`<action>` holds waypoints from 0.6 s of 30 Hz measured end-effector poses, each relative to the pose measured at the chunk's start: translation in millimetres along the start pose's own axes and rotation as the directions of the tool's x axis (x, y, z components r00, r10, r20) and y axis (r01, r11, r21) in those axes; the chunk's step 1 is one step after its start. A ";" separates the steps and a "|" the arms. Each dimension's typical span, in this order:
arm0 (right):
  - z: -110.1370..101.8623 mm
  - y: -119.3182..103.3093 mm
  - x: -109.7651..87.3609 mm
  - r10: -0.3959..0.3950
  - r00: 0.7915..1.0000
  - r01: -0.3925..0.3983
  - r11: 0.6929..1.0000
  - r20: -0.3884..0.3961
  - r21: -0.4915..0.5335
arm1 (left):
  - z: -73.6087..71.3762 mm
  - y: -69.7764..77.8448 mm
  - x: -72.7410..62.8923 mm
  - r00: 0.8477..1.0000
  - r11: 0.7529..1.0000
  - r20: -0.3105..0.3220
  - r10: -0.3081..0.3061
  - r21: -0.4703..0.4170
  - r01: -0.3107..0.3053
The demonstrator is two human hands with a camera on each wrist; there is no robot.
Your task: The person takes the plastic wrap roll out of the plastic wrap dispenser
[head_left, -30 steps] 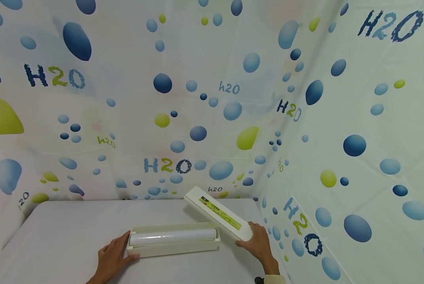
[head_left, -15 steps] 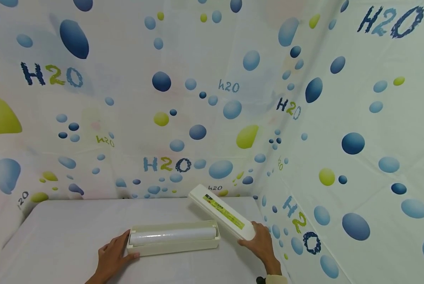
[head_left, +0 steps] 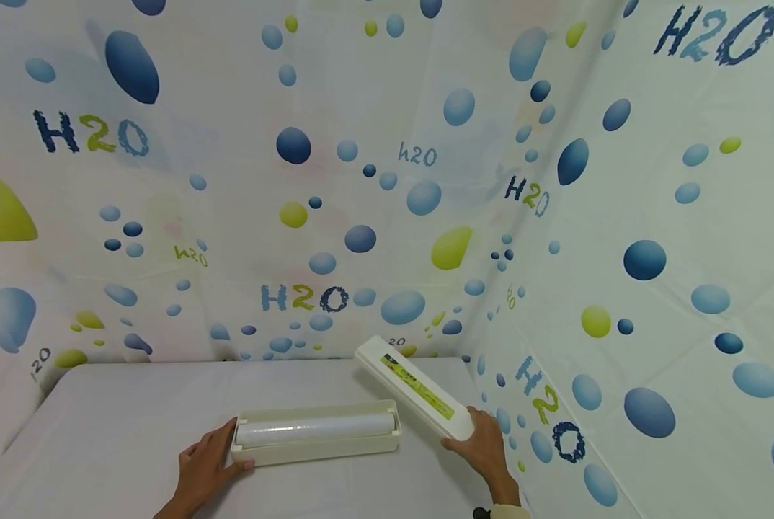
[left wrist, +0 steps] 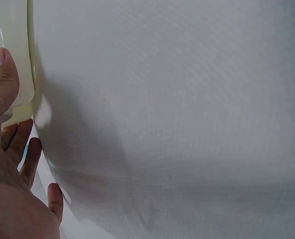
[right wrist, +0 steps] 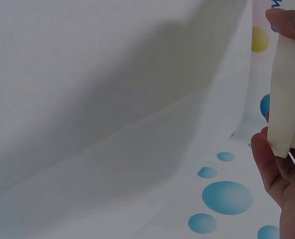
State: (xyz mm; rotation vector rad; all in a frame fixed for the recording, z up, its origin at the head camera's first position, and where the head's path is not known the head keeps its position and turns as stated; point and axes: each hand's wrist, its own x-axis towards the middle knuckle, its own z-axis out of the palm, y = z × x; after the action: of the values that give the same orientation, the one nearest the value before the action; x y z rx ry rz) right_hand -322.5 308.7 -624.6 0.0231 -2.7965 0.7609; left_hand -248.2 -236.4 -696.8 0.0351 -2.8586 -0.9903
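A cream cling film dispenser box lies on the white table with its top uncovered. Inside it sits a shiny roll of cling film. My left hand grips the box's left end, thumb on the near side and fingers round the end. In the left wrist view the thumb presses the pale box. Raised to the right of the box is its long white lid, tilted, with a yellow-green label. My right hand holds the lid's near end; the right wrist view shows the lid's edge between thumb and fingers.
The white-covered table ends at a back wall hung with a drop-patterned sheet. A similar sheet stands close beyond my right hand.
My right hand has carried the lid a little to the right, away from the box. The left hand and the box stay in place; the head view has tilted slightly.
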 end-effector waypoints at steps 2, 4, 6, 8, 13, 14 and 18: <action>-0.8 0.5 -0.9 0.009 1.000 -0.009 1.000 0.000 0.002 | 0.7 -0.2 -1.1 1.000 1.000 -0.023 0.016 -0.001 -0.016; -0.7 1.3 -1.8 0.016 1.000 -0.016 1.000 -0.003 -0.001 | 1.9 -1.1 -1.7 0.998 0.999 -0.052 0.032 -0.001 -0.032; -0.4 2.0 -2.9 0.019 1.000 -0.019 1.000 -0.010 -0.002 | 2.7 -1.5 -2.1 0.997 0.999 -0.070 0.043 0.001 -0.043; -0.3 3.1 -4.3 0.025 1.000 -0.025 1.000 -0.013 0.000 | 2.7 -1.4 -1.5 0.997 0.999 -0.069 0.041 -0.002 -0.041; -2.9 5.4 -7.7 0.022 1.000 -0.022 1.000 -0.020 0.007 | 2.1 -1.0 -0.6 0.998 0.999 -0.058 0.036 0.003 -0.036; -3.4 6.1 -8.2 0.020 1.000 -0.020 1.000 -0.021 0.008 | 2.2 -1.4 -0.4 0.998 0.999 -0.056 0.035 0.004 -0.035; -4.2 10.0 -10.3 0.017 0.999 -0.016 1.000 -0.027 0.010 | 1.3 -1.2 -0.7 0.999 1.000 -0.035 0.028 0.003 -0.028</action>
State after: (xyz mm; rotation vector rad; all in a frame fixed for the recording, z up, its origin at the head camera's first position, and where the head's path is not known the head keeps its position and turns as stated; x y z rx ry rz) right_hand -312.3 319.0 -628.5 -0.0088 -2.7703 0.7731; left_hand -247.7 -236.5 -698.6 0.0121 -2.8209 -0.9708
